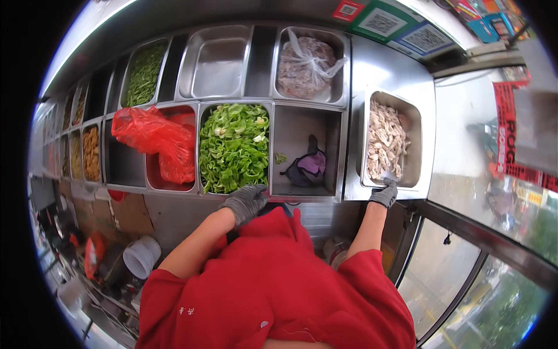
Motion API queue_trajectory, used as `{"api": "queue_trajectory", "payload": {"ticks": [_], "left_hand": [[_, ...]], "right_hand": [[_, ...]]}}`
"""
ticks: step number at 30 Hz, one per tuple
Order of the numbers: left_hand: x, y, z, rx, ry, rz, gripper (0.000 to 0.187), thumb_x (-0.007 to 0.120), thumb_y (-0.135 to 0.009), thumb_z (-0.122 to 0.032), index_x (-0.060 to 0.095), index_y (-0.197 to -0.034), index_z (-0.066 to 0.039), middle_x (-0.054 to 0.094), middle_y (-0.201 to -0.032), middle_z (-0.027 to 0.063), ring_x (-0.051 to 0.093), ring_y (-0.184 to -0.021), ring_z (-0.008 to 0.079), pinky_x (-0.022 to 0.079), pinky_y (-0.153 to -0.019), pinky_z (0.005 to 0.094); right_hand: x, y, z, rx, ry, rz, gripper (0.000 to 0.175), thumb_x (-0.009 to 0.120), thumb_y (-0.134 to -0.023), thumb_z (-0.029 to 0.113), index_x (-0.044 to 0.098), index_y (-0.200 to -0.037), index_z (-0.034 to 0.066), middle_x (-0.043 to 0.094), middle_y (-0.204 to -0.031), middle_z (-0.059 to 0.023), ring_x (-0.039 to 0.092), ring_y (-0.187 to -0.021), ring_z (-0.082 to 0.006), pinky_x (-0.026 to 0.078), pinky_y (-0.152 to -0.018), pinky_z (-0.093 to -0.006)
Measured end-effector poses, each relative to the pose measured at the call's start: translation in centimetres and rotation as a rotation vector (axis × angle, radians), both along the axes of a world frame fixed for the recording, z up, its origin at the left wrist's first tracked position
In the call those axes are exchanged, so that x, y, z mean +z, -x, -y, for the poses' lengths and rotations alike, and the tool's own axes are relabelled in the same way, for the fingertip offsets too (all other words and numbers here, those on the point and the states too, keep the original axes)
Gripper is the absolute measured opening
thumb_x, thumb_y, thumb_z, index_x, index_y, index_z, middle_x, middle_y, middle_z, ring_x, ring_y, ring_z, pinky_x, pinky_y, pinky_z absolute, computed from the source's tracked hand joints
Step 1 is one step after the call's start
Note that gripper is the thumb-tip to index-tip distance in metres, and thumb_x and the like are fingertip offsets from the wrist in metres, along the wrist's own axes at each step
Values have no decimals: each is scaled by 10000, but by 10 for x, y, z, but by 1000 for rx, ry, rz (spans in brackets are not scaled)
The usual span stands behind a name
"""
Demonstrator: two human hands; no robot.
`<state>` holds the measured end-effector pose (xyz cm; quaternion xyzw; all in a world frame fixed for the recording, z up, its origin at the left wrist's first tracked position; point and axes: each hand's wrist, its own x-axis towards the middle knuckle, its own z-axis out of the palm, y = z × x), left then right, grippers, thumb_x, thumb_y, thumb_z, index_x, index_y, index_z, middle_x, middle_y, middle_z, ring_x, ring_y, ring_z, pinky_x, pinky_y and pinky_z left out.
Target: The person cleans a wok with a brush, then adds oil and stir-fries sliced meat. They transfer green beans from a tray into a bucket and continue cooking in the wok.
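Both my hands wear grey gloves. My right hand (384, 194) grips the near rim of a stainless steel pan (413, 174), its fingers reaching over the edge. Pale meat strips (383, 139) fill the left and middle of that pan, which sits on a steel counter (388, 61). At the front edge of a pan of sliced green peppers (234, 148), my left hand (246, 203) touches the counter edge or the rim; which one is hard to see. Between these pans, a dark well (283, 179) holds a crumpled black and purple cloth item (307, 168) and a green scrap (280, 158).
A red plastic bag (161, 139) lies over a pan left of the peppers. Behind stand a bare steel pan (216, 65), a pan of chopped greens (144, 74) and a clear bag of brownish food (307, 65). A white bucket (141, 257) is low left; window frames (471, 227) border the right.
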<state>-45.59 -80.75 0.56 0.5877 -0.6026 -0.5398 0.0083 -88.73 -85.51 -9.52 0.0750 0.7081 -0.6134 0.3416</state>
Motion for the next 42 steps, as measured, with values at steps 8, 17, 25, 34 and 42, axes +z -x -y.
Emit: {"api": "queue_trajectory", "payload": {"ticks": [8, 17, 25, 34, 42], "left_hand": [[1, -64, -22, 517, -150, 105, 424, 546, -886, -229, 525, -1233, 15, 597, -1161, 189, 588, -1052, 277, 447, -909, 337], [-8, -77, -88, 688, -203, 276, 509, 503, -890, -427, 587, -1164, -6, 591, -1122, 248, 533, -1106, 376, 407, -942, 401], [5, -75, -123, 975, -391, 302, 440, 523, -895, -321, 562, -1202, -9, 586, -1174, 215, 552, -1105, 330, 419, -938, 355], [-46, -101, -160, 654, 34, 356, 390, 562, -890, -206, 539, -1225, -7, 617, -1063, 144, 593, -857, 216, 475, -778, 314], [-56, -116, -118, 1090, -232, -10, 350, 540, -908, -124, 537, -1230, 12, 612, -941, 49, 496, -699, 95, 447, -660, 245]], "right_hand": [[-4, -133, -4, 586, -55, 620, 246, 615, -864, 251, 613, -1008, 51, 635, -896, -110, 622, -771, -230, 531, -663, -403], [-96, -209, 310, 1353, -101, -1072, 708, 647, -779, 435, 401, -1332, 69, 439, -1324, -181, 400, -1218, -339, 339, -998, -427], [-80, -228, 390, 1704, -299, -1018, 577, 668, -730, 371, 566, -1160, 0, 570, -1168, -211, 569, -982, -354, 483, -816, -370], [60, -174, 348, 1479, 426, -841, 128, 598, -812, 126, 635, -874, 21, 609, -823, -93, 606, -749, -195, 547, -484, -299], [251, -53, 263, 1007, 372, -515, 258, 586, -828, 204, 562, -1003, 15, 636, -810, -90, 611, -677, -131, 504, -498, -217]]}}
